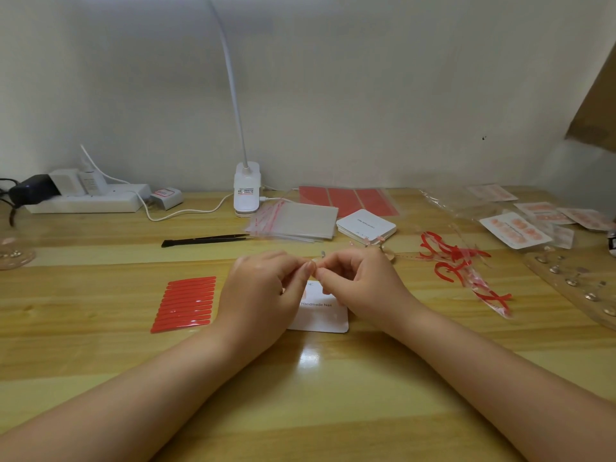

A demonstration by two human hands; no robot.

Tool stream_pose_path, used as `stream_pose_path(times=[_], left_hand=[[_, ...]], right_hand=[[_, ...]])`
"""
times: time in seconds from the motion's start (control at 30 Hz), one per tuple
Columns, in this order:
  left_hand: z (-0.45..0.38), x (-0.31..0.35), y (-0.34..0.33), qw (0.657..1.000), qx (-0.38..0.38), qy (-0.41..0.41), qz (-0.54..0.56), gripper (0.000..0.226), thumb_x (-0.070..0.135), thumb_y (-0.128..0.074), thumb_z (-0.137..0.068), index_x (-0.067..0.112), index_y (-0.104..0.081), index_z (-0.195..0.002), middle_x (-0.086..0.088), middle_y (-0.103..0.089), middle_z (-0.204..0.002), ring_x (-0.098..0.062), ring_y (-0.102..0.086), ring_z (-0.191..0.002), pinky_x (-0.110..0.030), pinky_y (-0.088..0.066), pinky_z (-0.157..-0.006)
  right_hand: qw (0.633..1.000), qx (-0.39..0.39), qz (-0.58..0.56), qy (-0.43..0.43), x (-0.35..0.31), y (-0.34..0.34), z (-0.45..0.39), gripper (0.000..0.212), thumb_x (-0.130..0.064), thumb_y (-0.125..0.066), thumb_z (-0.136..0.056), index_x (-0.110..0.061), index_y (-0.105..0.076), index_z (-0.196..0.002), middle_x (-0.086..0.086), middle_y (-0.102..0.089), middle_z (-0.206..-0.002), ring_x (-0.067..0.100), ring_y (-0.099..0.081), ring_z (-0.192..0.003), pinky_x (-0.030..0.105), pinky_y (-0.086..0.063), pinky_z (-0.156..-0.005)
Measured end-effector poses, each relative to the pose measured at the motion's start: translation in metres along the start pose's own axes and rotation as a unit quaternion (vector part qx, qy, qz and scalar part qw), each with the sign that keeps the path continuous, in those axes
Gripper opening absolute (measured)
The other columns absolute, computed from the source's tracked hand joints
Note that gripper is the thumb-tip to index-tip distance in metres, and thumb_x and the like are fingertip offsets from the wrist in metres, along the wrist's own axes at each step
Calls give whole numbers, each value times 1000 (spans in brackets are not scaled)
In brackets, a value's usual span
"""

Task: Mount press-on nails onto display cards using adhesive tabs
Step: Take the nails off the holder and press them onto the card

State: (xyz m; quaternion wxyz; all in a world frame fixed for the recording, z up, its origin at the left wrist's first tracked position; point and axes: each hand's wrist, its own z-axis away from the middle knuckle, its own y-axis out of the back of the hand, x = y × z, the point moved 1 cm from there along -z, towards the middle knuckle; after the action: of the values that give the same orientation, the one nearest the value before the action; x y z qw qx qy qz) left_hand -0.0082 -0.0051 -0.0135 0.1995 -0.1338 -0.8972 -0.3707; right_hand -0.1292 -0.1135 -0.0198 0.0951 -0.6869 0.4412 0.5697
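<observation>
My left hand and my right hand meet fingertip to fingertip just above a white display card printed "Handmade Nail" that lies flat on the wooden table. Both pinch one tiny pale piece between thumb and forefinger; it is too small to tell whether it is a nail or an adhesive tab. My left hand covers the card's left side. A sheet of red adhesive strips lies left of the card.
Black tweezers lie behind my hands. Clear bags, a stack of blank cards and red tab sheets sit further back. Peeled red liners, finished cards and a nail tray fill the right. Lamp base, power strip.
</observation>
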Motion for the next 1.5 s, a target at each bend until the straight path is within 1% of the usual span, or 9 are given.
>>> stream_pose_path(times=[0.1, 0.23, 0.37, 0.53, 0.7, 0.9, 1.13, 1.37, 1.5], left_hand=[[0, 0, 0, 1000, 0, 3, -1, 22, 25, -57, -89, 15, -76, -85, 3, -63, -65, -21, -55, -61, -46, -46, -66], [1, -1, -1, 999, 4, 30, 18, 25, 28, -54, -89, 15, -75, -87, 4, -65, -67, -18, -57, -65, -43, -47, -69], [-1, -7, -2, 996, 28, 75, 50, 16, 17, -59, -95, 13, -73, -91, 5, -67, -77, -15, -61, -74, -42, -49, -68], [0, -8, -3, 997, 24, 65, 46, 14, 16, -59, -95, 13, -73, -92, 4, -67, -78, -17, -60, -74, -44, -49, -67], [-1, -8, -3, 992, 25, 84, 85, 24, 32, -54, -89, 19, -74, -91, 12, -66, -76, -14, -61, -75, -43, -49, -69], [0, -10, -2, 991, 13, 73, 109, 18, 33, -57, -89, 28, -75, -91, 15, -66, -73, -12, -63, -72, -45, -50, -67], [-1, -9, -3, 991, 1, 69, 114, 13, 19, -64, -93, 23, -75, -92, 8, -69, -75, -14, -63, -74, -45, -50, -69], [0, -8, -3, 994, 6, 58, 94, 11, 19, -65, -92, 19, -76, -90, 6, -68, -72, -13, -61, -70, -43, -49, -67], [-1, -5, 0, 997, 20, 29, 75, 18, 29, -61, -89, 21, -76, -89, 9, -68, -69, -11, -58, -67, -34, -47, -62]], right_hand=[[1000, -1, 1, 10, 1, -1, 1, 10, -5, -65, -86, -3, -70, -78, 6, -61, -60, 10, -50, -55, 26, -41, -55], [1000, -5, 4, 5, 5, -1, 0, 11, -5, -64, -86, -6, -68, -76, -8, -56, -58, 5, -45, -51, 20, -37, -52], [1000, 2, -1, -1, 5, 2, -3, 9, -8, -64, -89, -6, -71, -83, -6, -63, -62, 5, -52, -55, 20, -43, -56], [999, -9, -30, -11, 3, 2, -2, 18, -8, -53, -97, -6, -70, -95, -1, -69, -74, 8, -55, -56, 19, -45, -55], [998, -18, -65, -1, 1, -1, 1, 13, -22, -71, -87, -9, -67, -86, 3, -66, -73, 10, -57, -60, 34, -51, -58], [996, -12, -89, -19, 4, 1, -2, 20, -27, -74, -82, -8, -67, -80, 0, -66, -64, 9, -57, -48, 15, -41, -47], [995, -37, -91, 2, 6, 2, -3, 17, -21, -71, -87, -5, -69, -85, -1, -69, -67, 11, -59, -52, 16, -45, -53], [997, -46, -62, 13, 7, 2, -3, 12, -13, -65, -92, -2, -69, -88, -1, -69, -68, 9, -63, -56, 14, -43, -63], [997, -42, -55, 15, 2, 2, -2, 13, -14, -64, -93, -5, -69, -86, -1, -67, -67, 10, -61, -55, 15, -44, -56]])
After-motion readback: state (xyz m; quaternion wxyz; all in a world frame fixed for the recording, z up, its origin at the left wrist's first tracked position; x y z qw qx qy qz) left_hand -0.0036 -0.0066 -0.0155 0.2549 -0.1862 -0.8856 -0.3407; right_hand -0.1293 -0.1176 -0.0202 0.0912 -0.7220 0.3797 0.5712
